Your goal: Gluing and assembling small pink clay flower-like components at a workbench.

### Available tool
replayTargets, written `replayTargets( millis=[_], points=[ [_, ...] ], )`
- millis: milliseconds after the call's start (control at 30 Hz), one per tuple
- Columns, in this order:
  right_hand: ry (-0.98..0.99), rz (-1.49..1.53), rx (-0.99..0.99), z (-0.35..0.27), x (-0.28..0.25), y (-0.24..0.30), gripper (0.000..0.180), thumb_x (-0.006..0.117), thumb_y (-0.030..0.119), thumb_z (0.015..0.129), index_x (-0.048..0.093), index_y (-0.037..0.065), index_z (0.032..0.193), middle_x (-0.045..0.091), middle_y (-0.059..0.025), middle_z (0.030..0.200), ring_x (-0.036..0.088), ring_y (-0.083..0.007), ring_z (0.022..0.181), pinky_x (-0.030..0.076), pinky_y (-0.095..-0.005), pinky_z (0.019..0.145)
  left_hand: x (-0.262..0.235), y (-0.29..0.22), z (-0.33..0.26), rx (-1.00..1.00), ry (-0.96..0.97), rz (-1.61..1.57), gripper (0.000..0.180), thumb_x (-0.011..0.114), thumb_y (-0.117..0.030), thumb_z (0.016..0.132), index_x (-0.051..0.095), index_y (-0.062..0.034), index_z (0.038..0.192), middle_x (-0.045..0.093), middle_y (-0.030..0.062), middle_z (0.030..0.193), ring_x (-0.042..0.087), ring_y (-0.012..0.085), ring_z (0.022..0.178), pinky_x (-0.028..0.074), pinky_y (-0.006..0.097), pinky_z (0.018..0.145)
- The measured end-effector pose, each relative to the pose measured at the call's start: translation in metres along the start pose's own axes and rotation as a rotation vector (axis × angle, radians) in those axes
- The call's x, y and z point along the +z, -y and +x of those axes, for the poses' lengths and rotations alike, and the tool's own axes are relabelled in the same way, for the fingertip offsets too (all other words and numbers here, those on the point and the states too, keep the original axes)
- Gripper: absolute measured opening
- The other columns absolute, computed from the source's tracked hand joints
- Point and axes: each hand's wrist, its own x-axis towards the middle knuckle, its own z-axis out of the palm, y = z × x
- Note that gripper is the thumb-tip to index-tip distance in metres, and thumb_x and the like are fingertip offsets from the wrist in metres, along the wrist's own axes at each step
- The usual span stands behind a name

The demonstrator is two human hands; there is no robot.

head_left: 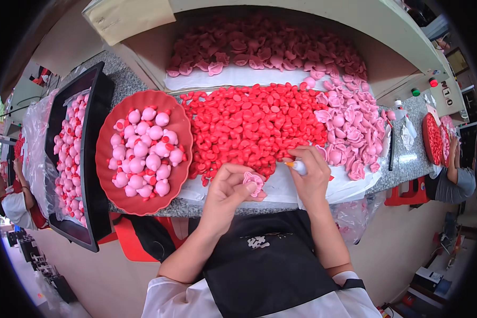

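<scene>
My left hand (223, 200) is closed on a pink ruffled plastic piece (253, 182), its hollow-looking side turned up between thumb and fingers. In my right hand (312, 183) is a small white squeeze bottle (298, 167) with an orange tip, pointing left toward the pink piece but apart from it. Just beyond both hands spreads a heap of small glossy red pieces (249, 124). To its right lies a pile of pink ruffled pieces (350, 124). On the left, a red scalloped bowl (107, 175) holds round pink pieces with red parts attached.
A black tray (98, 212) of pink-and-red pieces stands beyond the bowl. More pink pieces (270, 45) fill the shelf space behind. White sheeting (350, 188) covers part of the speckled counter (408, 164). Red stools (135, 241) stand below, and other people sit at both sides.
</scene>
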Motion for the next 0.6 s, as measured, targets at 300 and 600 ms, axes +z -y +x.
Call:
replayTargets(
  millis=[300, 600],
  points=[
    [0.158, 0.459, -0.077, -0.022, -0.008, 0.027, 0.019, 0.065, -0.005, 0.058, 0.057, 0.002, 0.074, 0.057, -0.0096, 0.077, 0.053, -0.0146, 0.061, 0.039, -0.0216, 0.053, -0.027, 0.010, 0.001, -0.020, 0.120, 0.036, 0.026, 0.053, 0.001, 0.075, 0.043, -0.0006, 0.099, 0.053, 0.0108, 0.090, 0.055, 0.0140, 0.074, 0.046, 0.023, 0.065],
    [0.180, 0.849, 0.525, -0.052, 0.010, 0.025, 0.024, 0.063, -0.005, 0.061, 0.054, -0.002, 0.083, 0.054, -0.0070, 0.074, 0.048, -0.0084, 0.057, 0.036, -0.0173, 0.044, -0.013, 0.044, -0.002, 0.156, 0.050, 0.153, 0.031, 0.054, 0.008, 0.072, 0.042, 0.0018, 0.099, 0.049, 0.0094, 0.096, 0.052, 0.0149, 0.088, 0.044, 0.024, 0.075]
  ],
)
